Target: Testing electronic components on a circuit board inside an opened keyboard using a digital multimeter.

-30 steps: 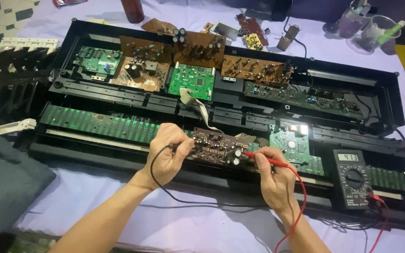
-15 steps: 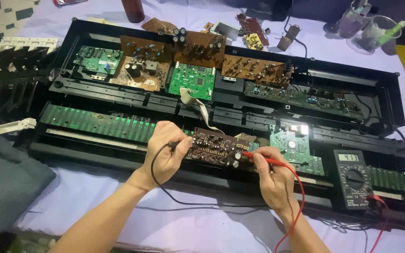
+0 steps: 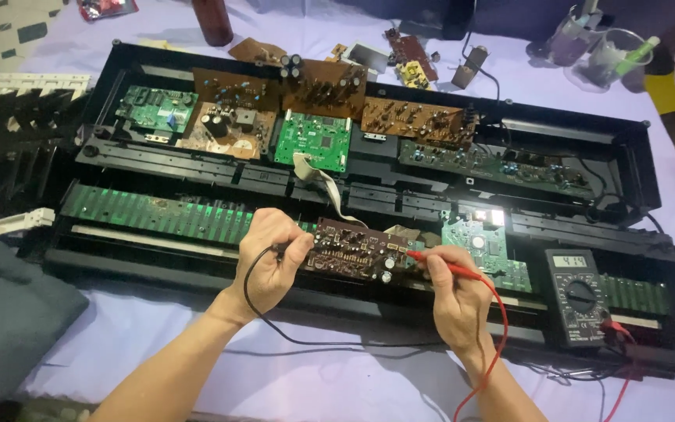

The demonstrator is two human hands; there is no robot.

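A small brown circuit board (image 3: 353,248) lies across the front of an opened black keyboard chassis (image 3: 158,270). My left hand (image 3: 273,254) grips a black test probe (image 3: 283,250) at the board's left edge; its black lead loops down over the cloth. My right hand (image 3: 455,293) pinches a red test probe (image 3: 443,263) whose tip touches the board's right end. Both leads run to a dark multimeter (image 3: 580,297) lying on the chassis at the right, its display lit.
Several green and brown circuit boards (image 3: 314,141) fill the chassis' back half. A long green key-contact strip (image 3: 158,215) runs at the left. Black key assemblies (image 3: 9,148) and a dark grey cloth (image 3: 5,309) lie at the left; plastic cups (image 3: 599,51) stand at the far right.
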